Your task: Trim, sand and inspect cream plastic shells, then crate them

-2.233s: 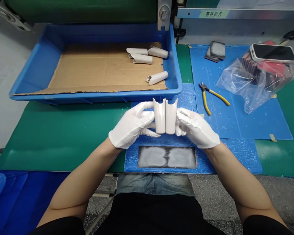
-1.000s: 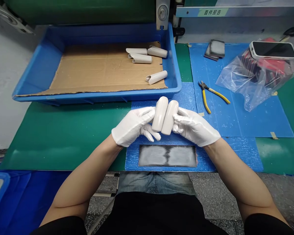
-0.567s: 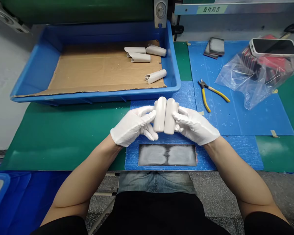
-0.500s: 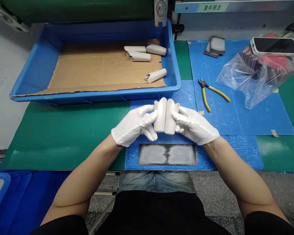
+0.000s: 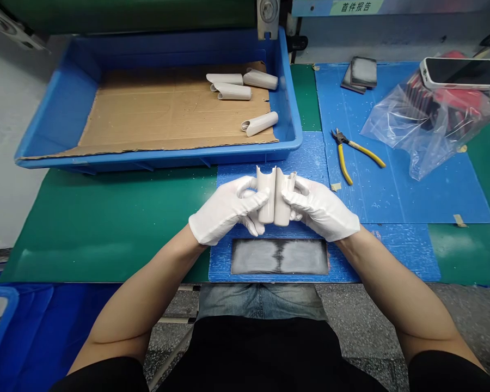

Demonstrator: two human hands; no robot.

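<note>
1. mat [image 5: 106,228]: green, covering the bench.
2. bin [image 5: 167,154]: blue, at the back left, presumably so its contents lay within reach.
3. sheets, two, blue: the far one [image 5: 412,204] at right, the near one [image 5: 392,253] in front of the person; probably there to guard the mat.
4. cardboard [image 5: 155,114]: on the bin's floor, likely as padding.
5. bag [image 5: 420,147]: clear plastic, loose around red and dark pieces, back right.
6. left hand [image 5: 228,209]: white-gloved, partly closed, thumb over the front of the left shell [image 5: 266,204], fingers behind and below it.
7. right hand [image 5: 322,209]: gloved alike, thumb across the right shell [image 5: 282,213], fingers curled behind. the gloves perhaps kept marks off.
8. panel [image 5: 298,257]: dark, grey-smeared, flat on the near sheet, below the hands.
9. phone [image 5: 461,73]: on top of the bagged pieces.
10. pliers [image 5: 343,163]: yellow-handled, spread on the far sheet, set aside, it seemed.
11. pads [image 5: 364,73]: dark, square, overlapping, far sheet.
12. shells: the held pair upright above the near sheet, side by side, cut ends away from the person, perhaps for comparison; whether their edges touched could not be told. loose shells [image 5: 260,124] lay at the bin's right end.
</note>
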